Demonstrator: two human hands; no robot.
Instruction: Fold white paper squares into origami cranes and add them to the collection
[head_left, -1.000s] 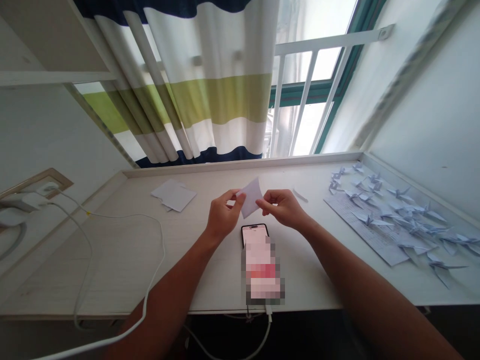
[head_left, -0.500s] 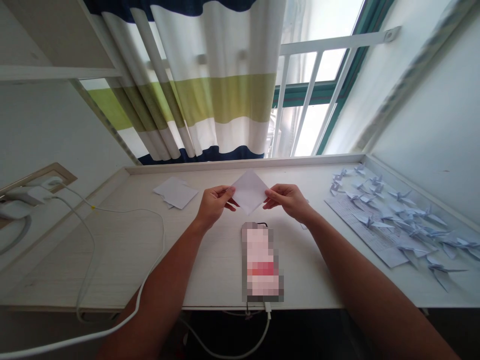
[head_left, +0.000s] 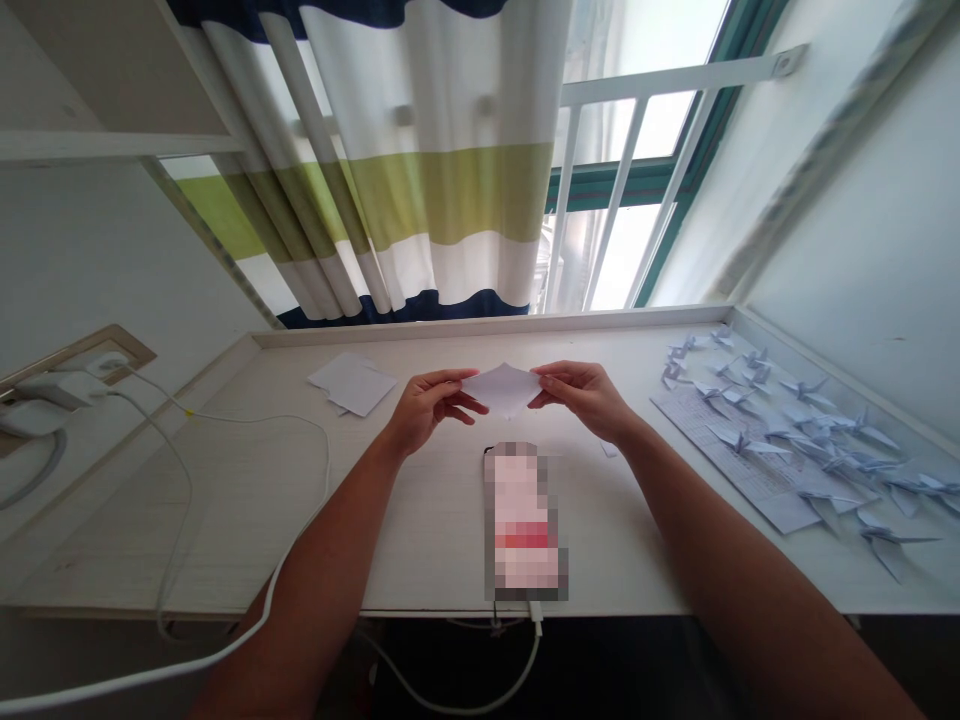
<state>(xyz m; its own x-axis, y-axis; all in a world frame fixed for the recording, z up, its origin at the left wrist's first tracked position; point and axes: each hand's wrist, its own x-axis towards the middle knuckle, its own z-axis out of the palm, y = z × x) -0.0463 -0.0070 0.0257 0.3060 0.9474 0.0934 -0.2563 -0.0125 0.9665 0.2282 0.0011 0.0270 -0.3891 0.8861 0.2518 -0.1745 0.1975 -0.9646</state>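
The left hand (head_left: pixel 431 408) and right hand (head_left: pixel 581 398), held apart, pinch opposite corners of a white paper square (head_left: pixel 501 390) above the surface (head_left: pixel 225 510).

head-worn camera | looks forward and down | left hand (head_left: pixel 431 410), right hand (head_left: pixel 581 400) centred | desk (head_left: pixel 225 540) below

left forearm (head_left: pixel 322 570): long, bare, narrowing toward the wrist; left hand (head_left: pixel 429 408): bare, broad across the back; left fingers (head_left: pixel 454 378): slender, bare; right forearm (head_left: pixel 739 560): long, bare, narrowing toward the wrist; right hand (head_left: pixel 581 398): bare, broad across the back; right fingers (head_left: pixel 562 368): slender, bare
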